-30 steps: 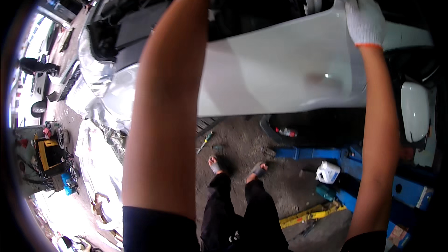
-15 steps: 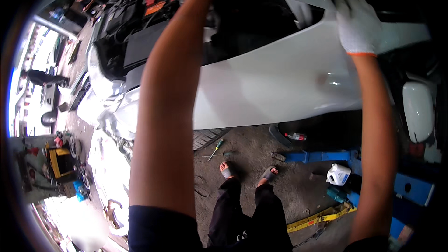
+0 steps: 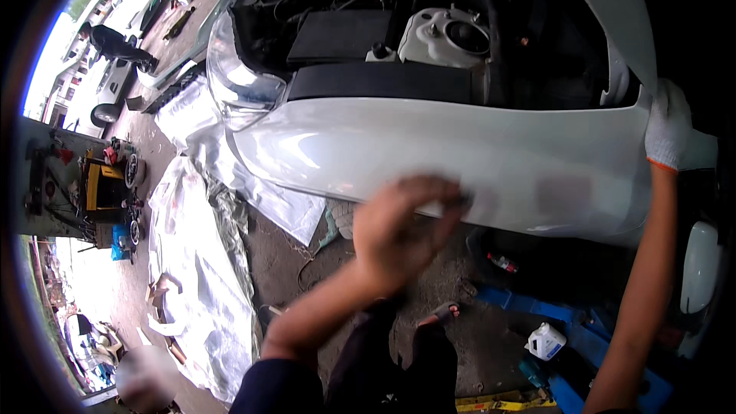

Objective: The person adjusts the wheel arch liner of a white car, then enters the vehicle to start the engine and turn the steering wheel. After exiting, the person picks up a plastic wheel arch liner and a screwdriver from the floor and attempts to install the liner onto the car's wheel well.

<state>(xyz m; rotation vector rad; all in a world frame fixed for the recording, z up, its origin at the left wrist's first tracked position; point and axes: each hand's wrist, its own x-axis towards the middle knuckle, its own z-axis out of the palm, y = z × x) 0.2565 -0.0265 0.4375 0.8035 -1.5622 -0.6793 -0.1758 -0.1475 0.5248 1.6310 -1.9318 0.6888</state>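
Note:
A white car fender (image 3: 345,138) stretches across the middle in front of me, below the uncovered engine bay. My left hand (image 3: 402,226), bare and blurred by motion, is just in front of its lower edge. Thumb and fingertips come together in a pinch around something small and dark that I cannot make out. At the fender's rear top corner, my right hand (image 3: 667,126) wears a white knit glove with an orange cuff. Its fingers bend over that corner, partly hidden. Above it rises the edge of the raised hood (image 3: 613,8).
The headlight (image 3: 234,65) sits at the fender's front, and silvery sheeting (image 3: 199,261) covers floor at left. Blue lift arms (image 3: 529,303), a white jug (image 3: 546,341) and a yellow bar (image 3: 506,401) lie low right. A side mirror (image 3: 698,268) juts out. Another person (image 3: 115,44) stands far left.
My left arm has come down from the hood's edge to the front of the fender. The view has swung left, showing more engine bay and headlight. My gloved right hand stays at the rear corner.

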